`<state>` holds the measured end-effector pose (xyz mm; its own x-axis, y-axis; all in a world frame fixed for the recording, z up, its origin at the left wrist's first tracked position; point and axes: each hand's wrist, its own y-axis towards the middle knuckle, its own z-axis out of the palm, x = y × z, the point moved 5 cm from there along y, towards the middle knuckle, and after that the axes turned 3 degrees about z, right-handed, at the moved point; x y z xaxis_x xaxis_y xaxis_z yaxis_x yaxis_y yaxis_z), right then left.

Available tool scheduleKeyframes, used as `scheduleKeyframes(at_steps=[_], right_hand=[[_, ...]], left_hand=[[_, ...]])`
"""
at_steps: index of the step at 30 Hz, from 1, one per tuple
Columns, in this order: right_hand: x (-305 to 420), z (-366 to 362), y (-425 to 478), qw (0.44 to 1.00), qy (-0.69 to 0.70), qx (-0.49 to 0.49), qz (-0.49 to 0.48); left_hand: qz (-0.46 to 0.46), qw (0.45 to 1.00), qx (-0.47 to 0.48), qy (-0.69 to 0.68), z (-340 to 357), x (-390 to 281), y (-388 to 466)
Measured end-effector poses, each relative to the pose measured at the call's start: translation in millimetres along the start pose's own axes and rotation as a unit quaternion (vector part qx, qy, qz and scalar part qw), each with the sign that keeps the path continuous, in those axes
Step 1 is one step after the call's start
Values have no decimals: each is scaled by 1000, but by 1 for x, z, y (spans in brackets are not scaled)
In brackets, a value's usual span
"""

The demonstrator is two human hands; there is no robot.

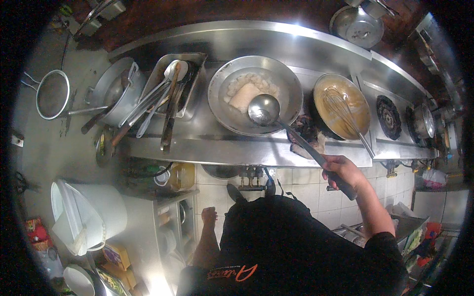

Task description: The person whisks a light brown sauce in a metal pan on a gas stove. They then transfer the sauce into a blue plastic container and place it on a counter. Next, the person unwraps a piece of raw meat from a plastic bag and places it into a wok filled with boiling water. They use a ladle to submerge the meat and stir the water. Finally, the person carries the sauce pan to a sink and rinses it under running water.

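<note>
My right hand (342, 172) grips the dark handle of a steel ladle (264, 110). The ladle's bowl is over a wide metal pan (218, 107), close to a pale, rounded slab of food (244, 95). Smaller pale lumps (255, 82) surround the slab in cloudy liquid. Whether the ladle touches the food cannot be told. My left hand (210, 215) hangs low beside my body, fingers curled, with nothing visible in it. Right of the wide pan, a wire whisk (340, 107) rests in a pan of brownish-yellow sauce (329, 120).
A steel tray (200, 81) at left carries spoons and tongs, handles jutting forward. Beside it stand a deep pot (129, 100) and a strainer (69, 94). A crumpled, charred cloth (314, 146) lies at the stove's front edge. Right is a bare burner (389, 117); lower left, a white bucket (111, 211).
</note>
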<state>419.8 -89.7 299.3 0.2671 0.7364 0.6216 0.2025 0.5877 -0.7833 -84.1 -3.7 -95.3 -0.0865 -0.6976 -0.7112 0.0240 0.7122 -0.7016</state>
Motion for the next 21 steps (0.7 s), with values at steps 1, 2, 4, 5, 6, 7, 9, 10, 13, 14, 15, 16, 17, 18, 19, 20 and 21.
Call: scheduleKeyframes(at_steps=[1,2,4,5,6,7,9,10,13,14,15,16,17,18,19,20,21], right_hand=[[-1,-1,0,1000,-2,-5,5],[-1,-2,0,1000,-3,-9,10],[-1,-7,2,999,-27,-14,13],[0,-8,3,999,-38,-16,14],[1,-9,3,999,-41,-13,14],[4,-8,2,999,-44,-11,14],[5,-9,1,998,-55,-15,13],[5,-9,2,998,-64,-19,13],[10,-5,-2,998,-58,-24,12],[12,-4,-4,998,-50,-25,11],[10,-6,-3,1000,-21,-17,8],[7,-11,-1,1000,9,-9,4],[5,-13,-1,999,39,-2,0],[6,-13,-4,999,39,-6,-6],[8,-11,-10,999,39,-10,-12],[9,-10,-13,999,40,-14,-18],[7,-13,-16,999,41,-25,-22]], left_hand=[[1,1000,4,6,-4,6,-3],[-8,1000,10,7,-8,11,-5],[-26,999,21,11,-19,22,-8],[-25,999,11,23,-27,29,-10],[-25,999,1,33,-31,35,-11],[-25,999,-9,44,-35,40,-10],[-69,998,-15,0,-31,40,-8],[-90,996,-19,-22,-24,33,-13],[-51,994,-71,60,-16,30,-5],[-69,997,-23,11,-13,30,-1],[-85,995,27,-38,-14,30,6],[-94,992,49,-67,-14,32,11],[-105,987,72,-93,-14,33,15],[-107,987,68,-99,-11,29,17],[-109,986,65,-104,-8,24,18],[-104,990,47,-79,-7,21,17],[-100,993,33,-51,-4,18,17]])
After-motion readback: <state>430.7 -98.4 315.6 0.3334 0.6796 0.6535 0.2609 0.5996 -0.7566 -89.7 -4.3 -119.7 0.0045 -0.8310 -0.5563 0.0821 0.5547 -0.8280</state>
